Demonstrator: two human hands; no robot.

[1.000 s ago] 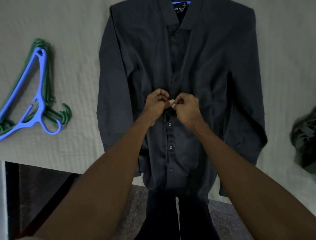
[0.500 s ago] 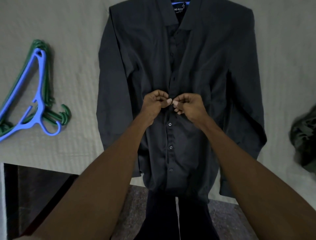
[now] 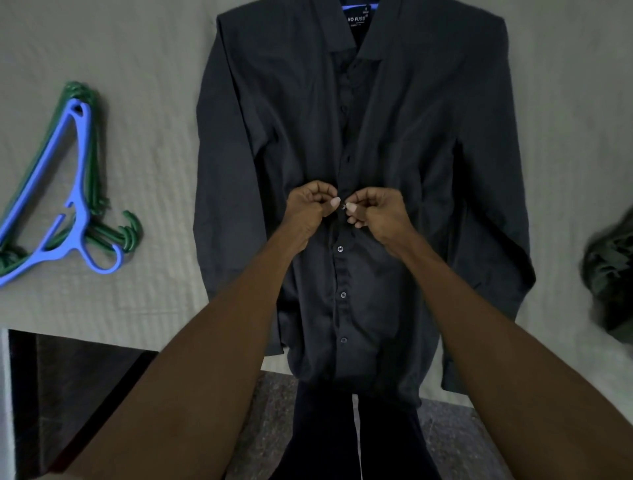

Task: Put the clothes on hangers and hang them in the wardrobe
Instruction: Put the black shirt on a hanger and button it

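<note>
Surface: a pale textured bedsheet (image 3: 144, 164) covers the bed in front of you; its near edge drops to a speckled floor (image 3: 455, 442), with a dark panel at near left
Shirt: your dark long-sleeved shirt (image 3: 404, 144) lies flat, front up, collar far, hem hanging over the near edge; a blue hanger (image 3: 359, 4) shows inside the collar, above the neck label
Buttons: three pale ones (image 3: 340, 248) sit done up on the placket below your hands
Left hand (image 3: 310, 209): fingers curled, thumb and forefinger pinching the placket edge mid-shirt
Right hand (image 3: 376, 212): fingers curled, pinching the opposite edge, fingertips almost meeting your left
Spare hangers: one blue (image 3: 73, 192) on top of green ones (image 3: 128, 229), well left of the shirt
Far right: crumpled green garment (image 3: 609, 270) at the frame edge
</note>
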